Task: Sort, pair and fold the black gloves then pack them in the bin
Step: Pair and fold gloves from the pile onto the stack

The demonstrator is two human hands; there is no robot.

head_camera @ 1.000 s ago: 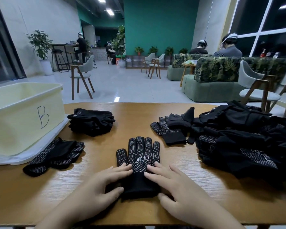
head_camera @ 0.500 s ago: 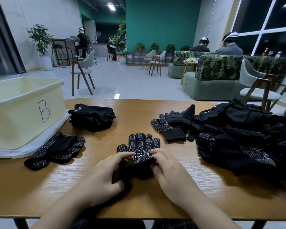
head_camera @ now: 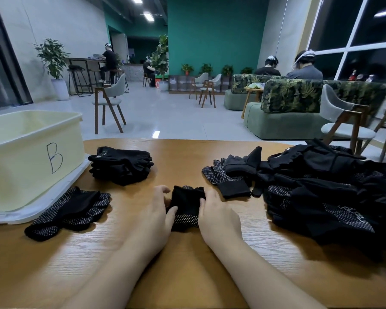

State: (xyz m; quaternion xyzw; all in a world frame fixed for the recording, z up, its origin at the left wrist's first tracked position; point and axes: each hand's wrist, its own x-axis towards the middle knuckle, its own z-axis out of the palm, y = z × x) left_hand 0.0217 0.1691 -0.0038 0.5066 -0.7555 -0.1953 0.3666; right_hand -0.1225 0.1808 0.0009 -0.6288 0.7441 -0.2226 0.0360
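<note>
Both hands, left hand (head_camera: pixel 153 216) and right hand (head_camera: pixel 218 216), pinch a folded glove (head_camera: pixel 186 206) between them on the worktop (head_camera: pixel 187 259), near its front edge. Bin (head_camera: pixel 31 159) far left of them, glove pile (head_camera: pixel 325 190) right; bare wood just ahead of the fingers

Both forearms bare, reaching fwd from bottom edge and converging toward centre, low over the worktop (head_camera: pixel 210 259). L hand (head_camera: pixel 153 216) palm-down, fingers (head_camera: pixel 163 190) curled at the left side of a folded glove (head_camera: pixel 186 208), thumb on top. R hand (head_camera: pixel 218 216) mirrors it on the right side, fingers curled, gripping.
</note>
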